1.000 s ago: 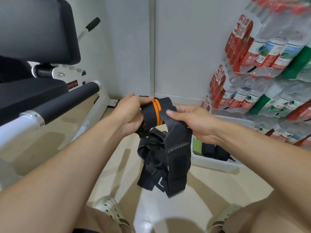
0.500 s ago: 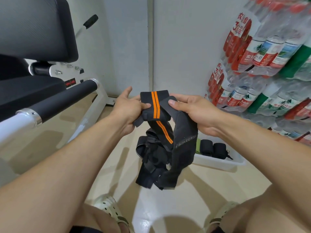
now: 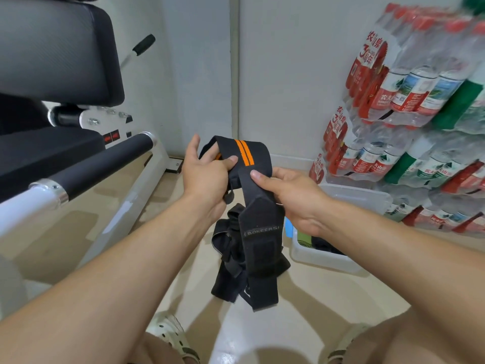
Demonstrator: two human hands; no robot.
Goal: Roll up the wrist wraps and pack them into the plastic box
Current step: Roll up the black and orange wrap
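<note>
Two hands on one black wrist wrap (image 3: 246,164) with orange stripes — left hand (image 3: 207,177) pinches the fold, right hand (image 3: 291,198) grips its hanging tail — plastic box (image 3: 333,256) sits just beside on the floor.

1. A gym machine (image 3: 65,143) with black pads and a white frame stands at left.
2. Wrapped packs of water bottles (image 3: 409,106) are stacked at right.
3. Pale sandals (image 3: 170,334) rest on the glossy floor (image 3: 301,324).
</note>
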